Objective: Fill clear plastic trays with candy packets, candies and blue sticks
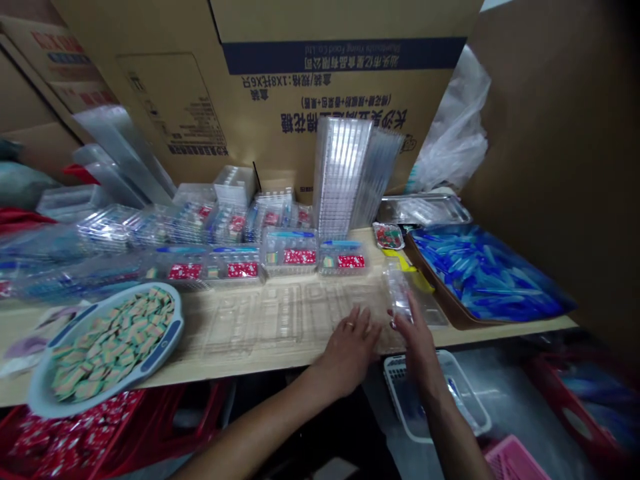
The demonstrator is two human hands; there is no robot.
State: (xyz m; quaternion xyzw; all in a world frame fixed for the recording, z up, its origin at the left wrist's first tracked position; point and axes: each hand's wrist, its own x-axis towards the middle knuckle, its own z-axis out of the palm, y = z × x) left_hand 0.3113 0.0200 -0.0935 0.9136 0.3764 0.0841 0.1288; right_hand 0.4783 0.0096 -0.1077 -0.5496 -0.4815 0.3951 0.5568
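While a printed cardboard carton (345,100) walls off the far side, the table (500,335) runs across the view, with everything laid out beyond and to either side of the fingers. Far left of the fingers sits a pale blue tray (167,327) heaped with wrapped sweets (113,343). Far right of them, a brown tray (440,313) holds blue sticks (485,273). Straight ahead of the fingers stands a tall stack of clear trays (340,173), and nearer it a row of filled clear boxes (290,257) with red-patterned contents. Below the fingers, off the table's edge, a white basket (450,363) sits on the floor.

Under the left hand (347,353), the fingers (357,327) lie spread and apart on a flat clear tray (255,327), which stretches away to their left along the table. The right hand (417,340) is just to their right, its fingers (407,320) curled together around a narrow clear insert (397,290). The insert's long axis points away from the person, tilted up from the table, and the right hand is the nearer to it.
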